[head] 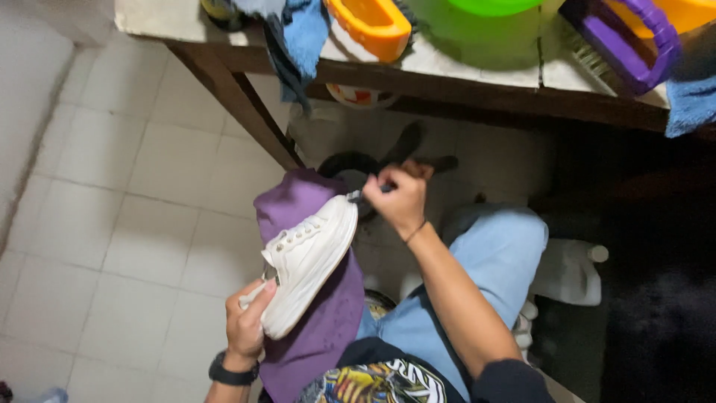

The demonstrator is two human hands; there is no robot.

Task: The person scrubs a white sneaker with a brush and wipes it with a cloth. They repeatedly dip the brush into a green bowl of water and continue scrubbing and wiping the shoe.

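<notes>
The left hand (246, 321) grips the heel of a clean white lace-up canvas sneaker (309, 261), which lies tilted on a purple cloth (321, 328). The right hand (399, 198) is closed on a small dark tool (365, 195), possibly a brush, at the toe.

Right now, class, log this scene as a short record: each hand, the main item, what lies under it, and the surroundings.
left hand: grips the heel end of the white sneaker
right hand: holds a small dark tool at the sneaker's toe
under sneaker: purple cloth over the lap
surroundings: wooden table with orange brush, purple brush; tiled floor
</notes>
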